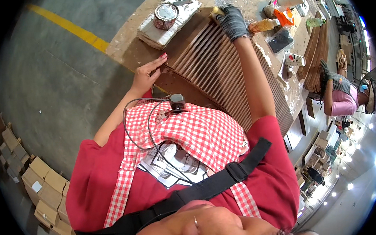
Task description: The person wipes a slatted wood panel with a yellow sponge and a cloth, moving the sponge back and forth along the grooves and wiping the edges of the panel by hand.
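Observation:
A brown slatted wooden panel (210,61) lies on the worktable in front of me. My left hand (145,73) is bare and rests flat, fingers apart, on the panel's near left edge. My right hand (232,20) wears a grey glove and is closed on a small pale applicator (215,12), perhaps a brush, pressed to the panel's far end. An open tin can (165,15) with dark contents stands on a white block (172,27) just left of the panel.
Bottles (263,25), a tin (295,59) and a dark bag (280,40) crowd the table right of the panel. Another person (342,98) in pink works at stacked panels further right. Cardboard boxes (41,189) sit on the grey floor beside a yellow line (70,26).

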The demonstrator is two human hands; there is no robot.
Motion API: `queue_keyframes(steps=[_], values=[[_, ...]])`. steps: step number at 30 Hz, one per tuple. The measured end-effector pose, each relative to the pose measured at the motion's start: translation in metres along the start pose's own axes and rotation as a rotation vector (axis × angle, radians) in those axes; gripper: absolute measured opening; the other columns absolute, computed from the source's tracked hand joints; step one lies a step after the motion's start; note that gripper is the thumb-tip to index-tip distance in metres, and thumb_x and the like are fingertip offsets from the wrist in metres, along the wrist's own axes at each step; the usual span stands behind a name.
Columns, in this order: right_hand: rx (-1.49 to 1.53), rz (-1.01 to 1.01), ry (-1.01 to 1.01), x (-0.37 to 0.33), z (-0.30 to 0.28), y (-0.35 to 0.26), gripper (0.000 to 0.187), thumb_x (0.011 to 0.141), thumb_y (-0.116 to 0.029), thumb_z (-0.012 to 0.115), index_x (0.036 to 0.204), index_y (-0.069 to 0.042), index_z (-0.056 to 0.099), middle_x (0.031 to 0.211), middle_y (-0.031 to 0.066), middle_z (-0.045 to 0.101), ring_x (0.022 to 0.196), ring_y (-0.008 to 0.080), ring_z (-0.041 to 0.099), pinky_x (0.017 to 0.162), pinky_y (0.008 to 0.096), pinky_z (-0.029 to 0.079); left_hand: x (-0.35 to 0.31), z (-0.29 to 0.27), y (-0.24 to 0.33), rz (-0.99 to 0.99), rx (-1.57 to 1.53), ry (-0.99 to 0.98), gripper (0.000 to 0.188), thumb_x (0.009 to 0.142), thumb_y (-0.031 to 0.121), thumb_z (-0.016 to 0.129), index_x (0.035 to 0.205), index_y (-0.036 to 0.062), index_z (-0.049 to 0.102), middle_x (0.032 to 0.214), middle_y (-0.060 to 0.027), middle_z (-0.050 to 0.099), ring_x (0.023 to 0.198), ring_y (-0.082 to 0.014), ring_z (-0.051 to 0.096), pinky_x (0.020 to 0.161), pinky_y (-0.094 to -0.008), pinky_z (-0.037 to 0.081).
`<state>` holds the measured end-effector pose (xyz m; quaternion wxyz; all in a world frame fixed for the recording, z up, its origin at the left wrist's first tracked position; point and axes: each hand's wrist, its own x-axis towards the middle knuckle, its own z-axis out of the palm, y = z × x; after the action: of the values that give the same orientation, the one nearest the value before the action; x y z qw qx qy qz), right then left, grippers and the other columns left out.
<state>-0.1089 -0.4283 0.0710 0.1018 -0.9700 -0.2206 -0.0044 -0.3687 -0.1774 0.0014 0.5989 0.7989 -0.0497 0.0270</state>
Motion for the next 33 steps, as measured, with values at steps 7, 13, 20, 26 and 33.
queue_keyframes(steps=[7, 13, 20, 26, 33], values=[[-0.049, -0.141, -0.223, -0.082, -0.015, -0.099, 0.027, 0.076, -0.021, 0.072, 0.1, -0.011, 0.068, 0.101, 0.0144, 0.063, 0.1, 0.0297, 0.059, 0.091, 0.0416, 0.046, -0.002, -0.002, -0.002, -0.006, 0.0, -0.018, 0.046, 0.079, -0.004, 0.055, 0.122, 0.0088, 0.062, 0.125, -0.0107, 0.061, 0.118, -0.0242, 0.058, 0.098, -0.03, 0.044], [0.176, -0.338, -0.379, -0.132, -0.017, -0.161, 0.029, 0.075, -0.02, 0.069, 0.101, -0.005, 0.066, 0.103, 0.0148, 0.06, 0.1, 0.0314, 0.056, 0.09, 0.0407, 0.045, -0.003, -0.003, -0.01, -0.014, -0.006, -0.017, 0.044, 0.08, -0.004, 0.055, 0.122, 0.0084, 0.062, 0.126, -0.0108, 0.061, 0.117, -0.0244, 0.058, 0.097, -0.0301, 0.044], [0.251, -0.307, -0.261, -0.126, -0.017, -0.154, 0.029, 0.076, -0.022, 0.069, 0.1, -0.006, 0.066, 0.099, 0.0141, 0.06, 0.099, 0.0317, 0.057, 0.09, 0.0411, 0.045, -0.003, -0.002, -0.003, -0.044, 0.0, 0.007, 0.044, 0.081, -0.004, 0.055, 0.122, 0.0074, 0.062, 0.124, -0.0112, 0.062, 0.115, -0.0243, 0.06, 0.095, -0.029, 0.045], [-0.032, -0.193, -0.204, -0.074, -0.009, -0.1, 0.032, 0.078, -0.024, 0.071, 0.107, -0.011, 0.066, 0.104, 0.0131, 0.063, 0.1, 0.0286, 0.059, 0.094, 0.039, 0.046, -0.002, -0.002, -0.004, -0.019, -0.003, 0.007, 0.046, 0.08, -0.004, 0.054, 0.123, 0.0081, 0.062, 0.125, -0.0119, 0.061, 0.116, -0.0237, 0.059, 0.096, -0.0291, 0.044], [-0.141, 0.03, 0.176, 0.018, 0.015, 0.02, 0.035, 0.084, -0.029, 0.07, 0.113, -0.008, 0.066, 0.108, 0.0119, 0.067, 0.101, 0.0241, 0.063, 0.091, 0.0373, 0.048, 0.004, 0.0, -0.003, 0.01, 0.046, -0.029, 0.047, 0.08, -0.003, 0.053, 0.124, 0.0103, 0.062, 0.125, -0.0094, 0.061, 0.117, -0.0238, 0.058, 0.096, -0.0299, 0.045]])
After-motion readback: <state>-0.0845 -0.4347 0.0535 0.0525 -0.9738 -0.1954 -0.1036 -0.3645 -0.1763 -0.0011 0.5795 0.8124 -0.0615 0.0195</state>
